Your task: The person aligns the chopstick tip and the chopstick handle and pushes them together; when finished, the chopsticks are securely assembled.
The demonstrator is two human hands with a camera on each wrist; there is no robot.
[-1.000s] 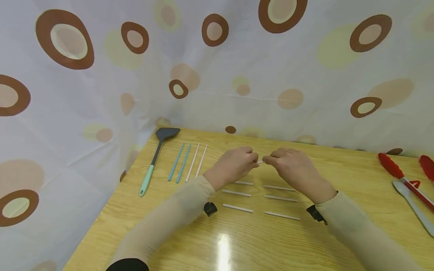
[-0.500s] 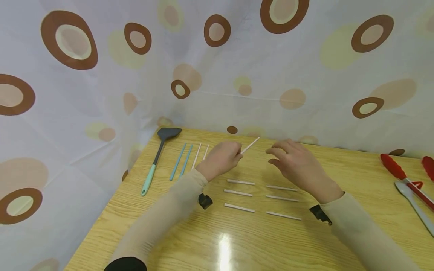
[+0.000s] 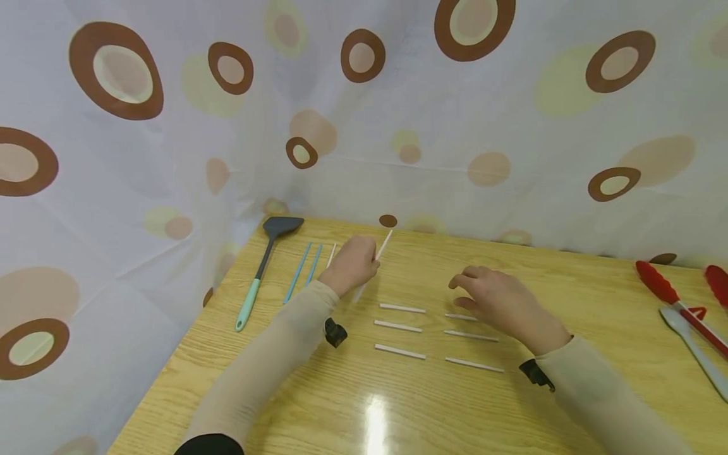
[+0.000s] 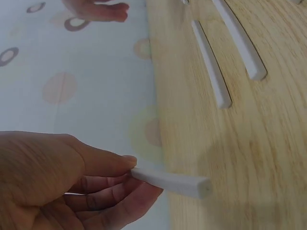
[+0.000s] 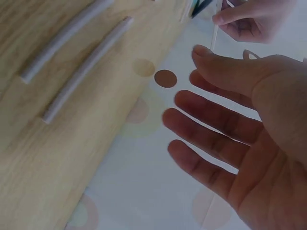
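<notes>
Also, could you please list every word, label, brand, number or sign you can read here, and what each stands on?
None: no text can be read in any view.
The stick in the left hand, the spatula and the tongs show no lettering.
The cloth bears only spots and rings.
Any marking on the black wrist straps is too small to read.

Pale sheeting [image 3: 364,120], printed with brown rings [image 3: 82,54] and peach ovals [image 3: 488,169], hangs along the far and left edges of a wood-grain tabletop [image 3: 461,417]. A bright glare [image 3: 375,424] marks its near part.
</notes>
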